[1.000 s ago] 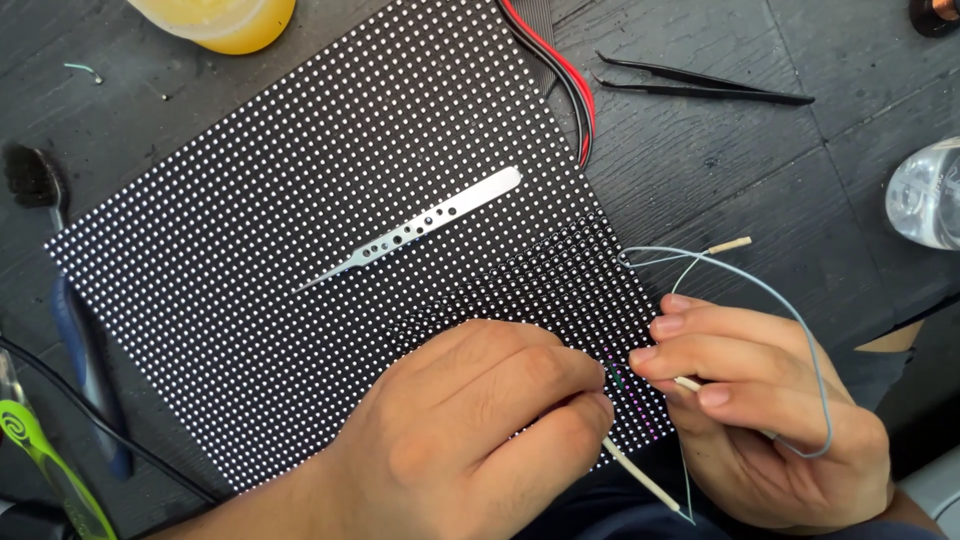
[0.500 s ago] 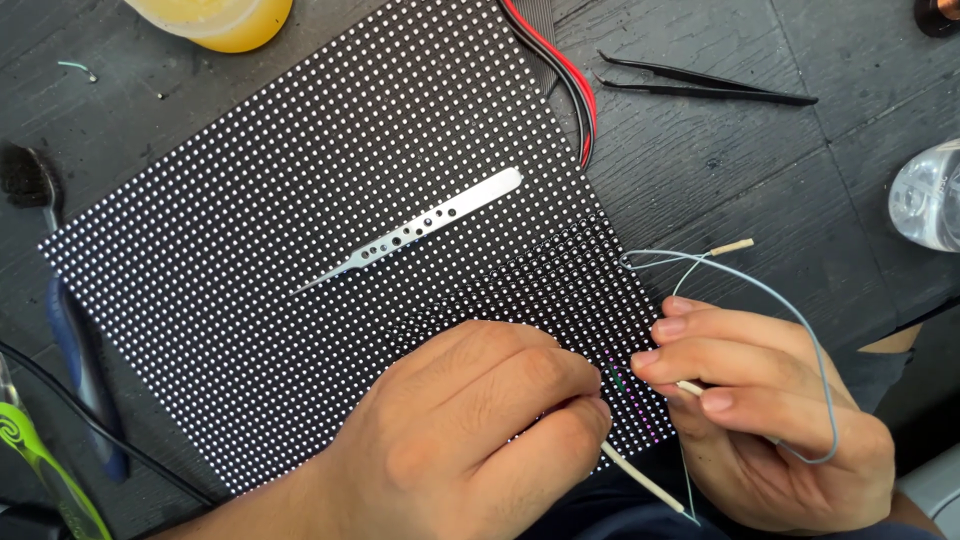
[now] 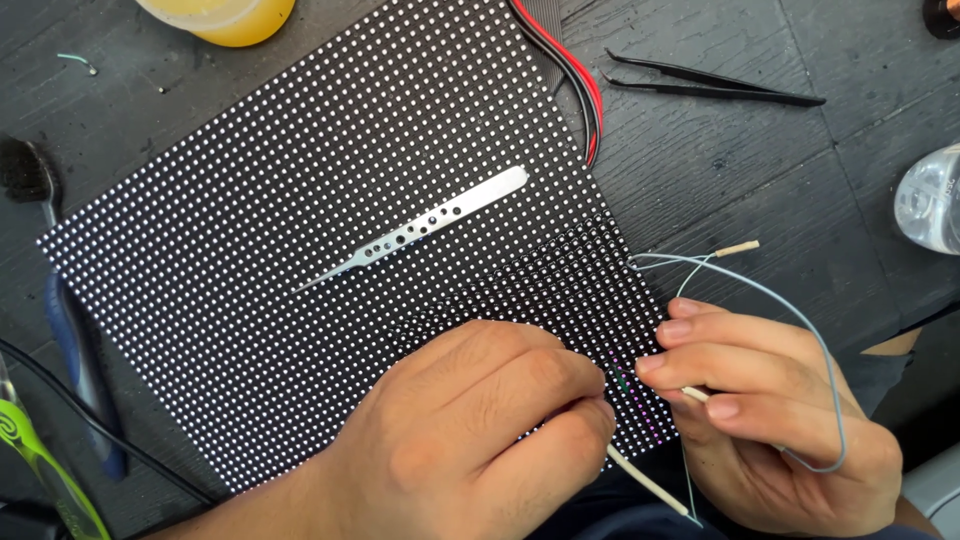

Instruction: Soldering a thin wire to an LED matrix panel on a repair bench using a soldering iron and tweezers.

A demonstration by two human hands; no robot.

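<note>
Both hands, left hand (image 3: 480, 430) and right hand (image 3: 770, 420), pinch thin probe wires (image 3: 790, 300) onto the LED panel (image 3: 300, 300); a few pixels lit, probably mid-testing.

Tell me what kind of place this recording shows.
Probably an electronics repair bench: an LED panel lies on a dark wooden table, with steel tweezers on it, black tweezers beside it and red-black wires.

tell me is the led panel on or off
On: the led panel shows rows of white lit dots, with a few pink and green dots near the left hand and right hand.
</note>
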